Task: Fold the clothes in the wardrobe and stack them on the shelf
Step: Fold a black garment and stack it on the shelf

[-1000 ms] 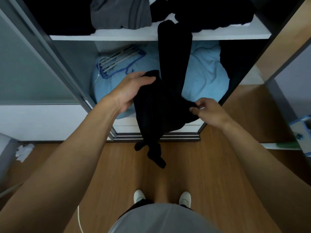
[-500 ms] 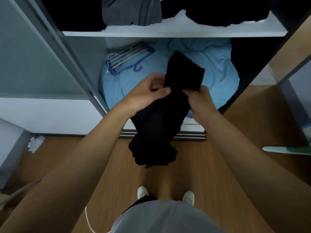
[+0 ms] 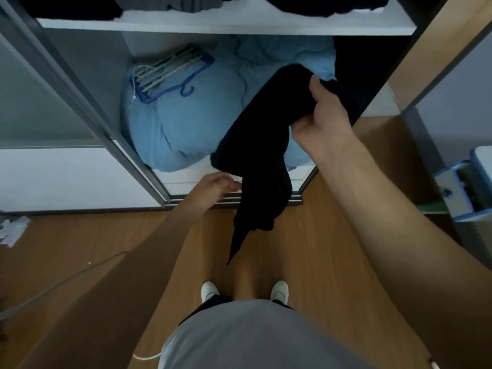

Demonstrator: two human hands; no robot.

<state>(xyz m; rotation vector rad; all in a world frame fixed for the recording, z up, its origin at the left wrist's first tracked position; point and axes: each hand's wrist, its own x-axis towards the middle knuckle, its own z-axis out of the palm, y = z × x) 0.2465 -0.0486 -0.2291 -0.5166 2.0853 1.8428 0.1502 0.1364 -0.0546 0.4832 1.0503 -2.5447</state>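
Note:
A black garment (image 3: 262, 155) hangs in front of the open wardrobe, bunched at the top and trailing down to a thin end above the floor. My right hand (image 3: 323, 121) grips its upper part, thumb over the cloth. My left hand (image 3: 217, 186) is lower, just left of the hanging cloth, fingers curled and touching or almost touching its edge; I cannot tell whether it grips. The white shelf (image 3: 239, 25) runs across the top, with a grey folded garment (image 3: 170, 2) and dark clothes (image 3: 327, 5) on it.
A light blue duvet bundle (image 3: 186, 123) fills the lower compartment, with blue and white hangers (image 3: 170, 73) lying on it. A grey sliding door (image 3: 53, 83) stands at the left. White scraps (image 3: 13, 230) and a cable (image 3: 66, 278) lie on the wood floor. A blue-white box (image 3: 468, 187) is at the right.
My hands have come apart: the right one lifted the garment's top up and right, the left one dropped low beside it. The garment now hangs longer. The view tilted down.

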